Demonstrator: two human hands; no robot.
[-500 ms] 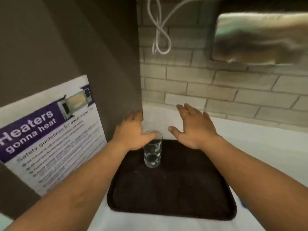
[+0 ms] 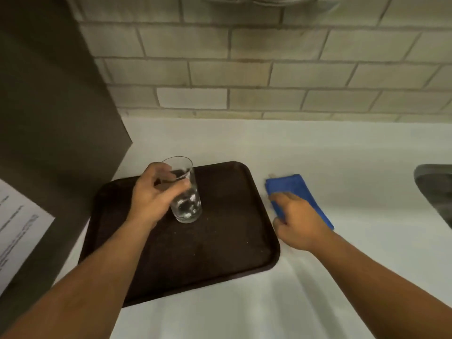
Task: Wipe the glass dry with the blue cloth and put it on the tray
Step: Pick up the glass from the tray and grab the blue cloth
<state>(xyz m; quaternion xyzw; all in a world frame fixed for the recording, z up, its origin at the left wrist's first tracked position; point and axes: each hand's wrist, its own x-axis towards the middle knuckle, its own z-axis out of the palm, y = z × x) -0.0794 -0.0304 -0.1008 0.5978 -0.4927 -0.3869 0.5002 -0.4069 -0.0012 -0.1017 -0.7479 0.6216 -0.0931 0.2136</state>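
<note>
A clear drinking glass [image 2: 187, 204] stands on the dark brown tray [image 2: 220, 253], tilted slightly to the left. My left hand [image 2: 151, 196] is wrapped around its upper half, thumb and fingers closed on it. To the right of the tray, a folded blue cloth [image 2: 297, 189] lies on the white counter. My right hand [image 2: 297, 220] rests on the cloth's near end, fingers curled over its left edge; whether it grips the cloth is unclear.
A dark cabinet side [image 2: 49, 106] with a paper notice [image 2: 17, 226] rises on the left. A brick-tiled wall [image 2: 269, 69] runs along the back. The rim of a sink [image 2: 437, 192] shows at the right edge of the white counter [image 2: 244, 314].
The view has tilted down and to the right. My left hand has closed on the glass, and my right hand has moved off the tray to the blue cloth.
</note>
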